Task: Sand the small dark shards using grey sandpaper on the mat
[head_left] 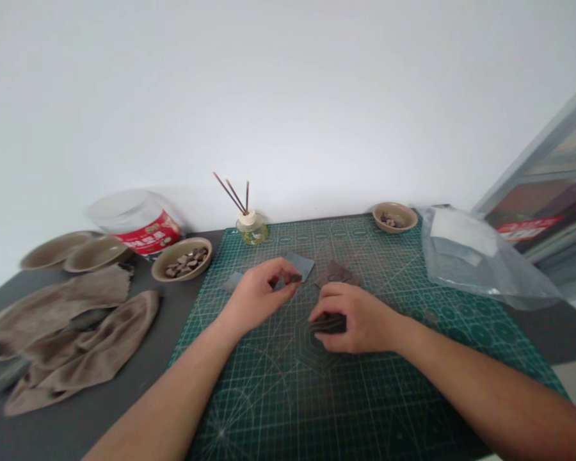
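Observation:
My left hand pinches a small dark chip between thumb and fingertips. My right hand grips a dark, layered piece, perhaps folded abrasive paper, against the green cutting mat. Both hands hover close together above the mat's middle. Just beyond them lie two grey squares of sandpaper and a darker brown sheet, partly hidden by my fingers.
A tan bowl of dark chips sits left of the mat, and a smaller bowl sits behind it. Also present: a reed diffuser, plastic tub, beige dishes, stained cloths, and a plastic bag.

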A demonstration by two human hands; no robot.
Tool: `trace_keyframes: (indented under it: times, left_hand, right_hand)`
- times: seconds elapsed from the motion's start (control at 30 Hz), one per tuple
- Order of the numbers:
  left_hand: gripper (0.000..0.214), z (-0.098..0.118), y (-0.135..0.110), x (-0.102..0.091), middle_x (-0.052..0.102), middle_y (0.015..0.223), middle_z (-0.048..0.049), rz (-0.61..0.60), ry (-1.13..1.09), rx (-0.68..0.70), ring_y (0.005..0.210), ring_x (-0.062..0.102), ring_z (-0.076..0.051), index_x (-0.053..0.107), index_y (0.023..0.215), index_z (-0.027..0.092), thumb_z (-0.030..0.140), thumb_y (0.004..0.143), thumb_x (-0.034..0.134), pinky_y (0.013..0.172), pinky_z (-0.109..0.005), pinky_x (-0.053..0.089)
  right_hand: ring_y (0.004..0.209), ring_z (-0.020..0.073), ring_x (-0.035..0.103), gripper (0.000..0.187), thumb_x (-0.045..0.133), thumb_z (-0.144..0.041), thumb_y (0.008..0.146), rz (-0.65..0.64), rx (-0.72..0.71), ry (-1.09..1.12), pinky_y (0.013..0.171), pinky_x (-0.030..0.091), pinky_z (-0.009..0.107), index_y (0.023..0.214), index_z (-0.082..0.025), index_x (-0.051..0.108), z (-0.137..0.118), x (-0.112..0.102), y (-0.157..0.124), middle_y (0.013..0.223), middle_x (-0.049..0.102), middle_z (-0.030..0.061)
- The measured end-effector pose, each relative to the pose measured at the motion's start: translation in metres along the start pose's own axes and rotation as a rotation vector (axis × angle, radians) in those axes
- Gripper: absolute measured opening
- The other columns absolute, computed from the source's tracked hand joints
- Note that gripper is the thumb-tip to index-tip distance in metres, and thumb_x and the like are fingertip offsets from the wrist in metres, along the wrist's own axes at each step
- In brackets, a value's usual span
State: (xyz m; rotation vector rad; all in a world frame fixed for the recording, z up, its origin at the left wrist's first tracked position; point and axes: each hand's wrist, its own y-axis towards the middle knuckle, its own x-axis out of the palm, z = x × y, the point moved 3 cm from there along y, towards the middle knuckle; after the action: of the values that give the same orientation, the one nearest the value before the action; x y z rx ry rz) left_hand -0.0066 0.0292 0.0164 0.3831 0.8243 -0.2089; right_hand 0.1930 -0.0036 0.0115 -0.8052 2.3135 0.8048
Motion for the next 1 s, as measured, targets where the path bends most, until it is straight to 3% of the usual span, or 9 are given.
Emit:
trace_keyframes:
  times: [0.13,0.23,0.5,0.6,0.77,0.87,1.0]
  left_hand:
    - [0.011,-0.003,0.001,-0.001,0.067,0.079,0.0024,-0.001,0.019,-0.002,0.066,0.056,-0.013,0.066,0.091,0.022,0.028,0.084,0.063,0.060,-0.023,0.040]
    - [0.012,-0.004,0.001,-0.002,0.068,0.082,0.0021,0.004,0.010,-0.012,0.068,0.058,-0.013,0.066,0.092,0.022,0.031,0.084,0.063,0.060,-0.023,0.041]
    - [0.022,-0.004,0.001,-0.002,0.070,0.081,0.0007,0.024,-0.030,-0.094,0.063,0.059,-0.015,0.065,0.102,0.023,0.038,0.088,0.058,0.056,-0.024,0.042]
    - [0.026,-0.010,0.001,-0.003,0.066,0.071,0.0020,0.053,-0.047,-0.136,0.055,0.055,-0.013,0.064,0.103,0.022,0.042,0.087,0.059,0.050,-0.023,0.038]
    - [0.028,-0.019,0.003,-0.003,0.065,0.074,0.0010,0.105,-0.119,-0.173,0.056,0.054,-0.014,0.062,0.097,0.021,0.045,0.083,0.062,0.048,-0.022,0.038]
    - [0.028,-0.021,0.005,-0.003,0.065,0.075,0.0004,0.127,-0.132,-0.174,0.058,0.057,-0.015,0.061,0.094,0.021,0.046,0.082,0.063,0.050,-0.023,0.041]
    - [0.027,-0.019,0.006,-0.004,0.067,0.086,-0.0010,0.142,-0.139,-0.154,0.068,0.061,-0.017,0.060,0.095,0.021,0.044,0.081,0.065,0.059,-0.026,0.046]
  right_hand:
    - [0.077,0.0147,0.059,0.009,0.068,-0.023,0.079,0.013,-0.012,-0.053,0.074,0.045,0.026,0.086,-0.017,0.069,0.005,0.003,0.000,0.081,0.062,0.0021]
    - [0.081,0.0164,0.060,0.018,0.071,-0.024,0.076,0.002,-0.010,-0.081,0.078,0.046,0.027,0.092,-0.017,0.069,0.006,0.002,0.000,0.085,0.065,0.0030]
    - [0.079,0.0158,0.063,0.015,0.070,-0.020,0.076,-0.012,-0.054,-0.060,0.076,0.048,0.026,0.091,-0.018,0.070,0.005,0.004,-0.001,0.083,0.068,0.0026]
    - [0.079,0.0147,0.063,0.012,0.065,-0.017,0.081,0.115,-0.032,-0.075,0.075,0.049,0.026,0.091,-0.019,0.071,0.004,-0.019,-0.001,0.084,0.070,0.0024]
    - [0.096,0.0192,0.064,0.020,0.060,-0.015,0.084,0.522,0.104,-0.244,0.087,0.049,0.037,0.100,-0.025,0.068,0.008,-0.098,-0.027,0.101,0.070,0.0024]
    - [0.106,0.0224,0.061,0.025,0.056,-0.013,0.085,0.541,0.196,-0.398,0.094,0.047,0.043,0.104,-0.025,0.066,0.025,-0.124,-0.053,0.110,0.068,0.0039]
    - [0.105,0.0244,0.060,0.025,0.053,-0.014,0.086,0.454,0.341,-0.529,0.096,0.046,0.046,0.107,-0.022,0.066,0.060,-0.118,-0.083,0.110,0.068,0.0069]
